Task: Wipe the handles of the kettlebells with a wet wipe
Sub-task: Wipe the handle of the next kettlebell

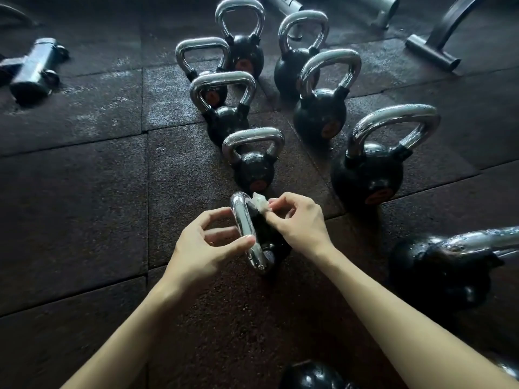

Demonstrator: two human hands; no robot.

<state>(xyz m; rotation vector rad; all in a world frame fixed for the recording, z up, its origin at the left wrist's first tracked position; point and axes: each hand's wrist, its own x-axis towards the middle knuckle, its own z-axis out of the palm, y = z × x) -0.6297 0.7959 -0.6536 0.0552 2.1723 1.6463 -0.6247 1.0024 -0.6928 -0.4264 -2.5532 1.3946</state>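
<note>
A small black kettlebell [271, 242] with a chrome handle [245, 228] stands on the floor just in front of me. My left hand [205, 248] grips that handle, thumb and fingers curled round it. My right hand [297, 220] pinches a crumpled white wet wipe [259, 204] against the top end of the handle. Several more black kettlebells with chrome handles stand in two rows beyond, the nearest one [254, 161] right behind the wipe.
A large kettlebell [370, 169] stands to the right, another [443, 265] lies at the right edge, and one [311, 376] shows at the bottom. Metal rack feet [432, 53] and a steel base [31, 71] sit on the dark rubber floor tiles [84, 206].
</note>
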